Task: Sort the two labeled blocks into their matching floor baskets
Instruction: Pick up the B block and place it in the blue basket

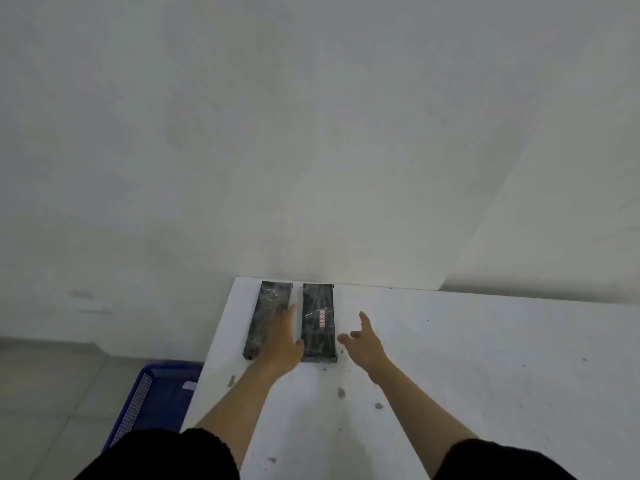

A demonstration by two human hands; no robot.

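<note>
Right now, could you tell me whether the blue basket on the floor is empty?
Cannot tell: the table hides most of the blue basket; the visible part holds only a small pale label.

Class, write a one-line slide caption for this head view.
Both hands reach for two dark blocks on a white table; blue basket below.

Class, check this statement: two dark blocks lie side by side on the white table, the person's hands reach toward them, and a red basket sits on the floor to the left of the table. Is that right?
Not quite. The head view shows the basket on the floor is blue, not red. The rest holds: two dark blocks lie side by side on the white table, and the left hand and right hand reach toward them.
</note>
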